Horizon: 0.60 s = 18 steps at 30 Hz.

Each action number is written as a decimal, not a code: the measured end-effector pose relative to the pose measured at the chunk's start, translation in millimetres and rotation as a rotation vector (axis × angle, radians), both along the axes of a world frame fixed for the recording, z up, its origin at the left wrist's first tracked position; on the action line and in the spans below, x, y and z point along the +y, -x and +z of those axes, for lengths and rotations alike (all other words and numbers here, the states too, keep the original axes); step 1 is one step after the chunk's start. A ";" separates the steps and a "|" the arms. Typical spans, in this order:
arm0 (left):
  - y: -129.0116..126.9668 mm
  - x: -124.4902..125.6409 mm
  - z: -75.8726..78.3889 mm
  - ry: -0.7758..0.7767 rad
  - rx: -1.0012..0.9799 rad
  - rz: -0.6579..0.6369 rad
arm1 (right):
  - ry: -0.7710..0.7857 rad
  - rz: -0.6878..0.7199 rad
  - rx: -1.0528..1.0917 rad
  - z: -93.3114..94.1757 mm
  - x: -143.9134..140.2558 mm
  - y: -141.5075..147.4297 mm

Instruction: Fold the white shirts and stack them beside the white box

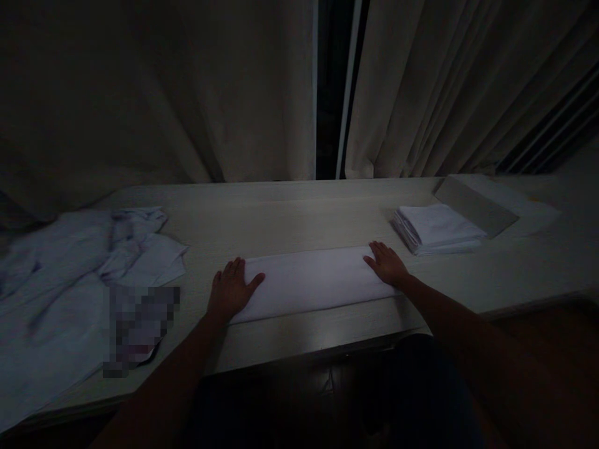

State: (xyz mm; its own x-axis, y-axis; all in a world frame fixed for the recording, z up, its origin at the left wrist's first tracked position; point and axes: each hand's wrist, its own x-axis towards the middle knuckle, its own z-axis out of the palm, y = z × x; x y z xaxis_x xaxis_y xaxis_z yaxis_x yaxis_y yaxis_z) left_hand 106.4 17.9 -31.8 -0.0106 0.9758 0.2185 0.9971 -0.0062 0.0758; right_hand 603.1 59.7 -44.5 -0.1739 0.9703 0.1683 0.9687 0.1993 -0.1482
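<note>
white folded cloth (311, 280) on table (290, 212); left hand (230, 290), right hand (386, 263) flat, open, pressing its ends.

We've only got one view here, a head cam looking forward and down across the worktop (299, 212) from its near edge toward the curtains (187, 93) behind the far edge. Pretty close in, both forearms reach in from the bottom.

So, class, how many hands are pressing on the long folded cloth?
2. The left hand lies flat on the cloth's left end, the right hand on its right end. No others show.
</note>
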 end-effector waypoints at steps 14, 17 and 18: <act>-0.8 -1.4 3.0 0.008 0.015 -0.016 | -0.041 0.074 -0.027 31.8 -5.9 33.3; -1.3 -2.1 3.1 0.005 0.015 -0.015 | -0.075 0.258 0.007 45.2 -23.2 104.4; -1.3 -2.2 3.0 0.005 0.015 -0.013 | -0.061 0.340 0.011 46.6 -32.1 135.3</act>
State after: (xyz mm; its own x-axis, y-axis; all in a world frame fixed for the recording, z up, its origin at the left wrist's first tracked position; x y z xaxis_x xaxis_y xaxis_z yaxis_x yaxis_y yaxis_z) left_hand 107.7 15.7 -28.8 0.0054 0.9770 0.2133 0.9980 -0.0187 0.0607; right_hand 467.8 27.6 2.0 -0.4835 0.8453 0.2275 0.8438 0.5192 -0.1361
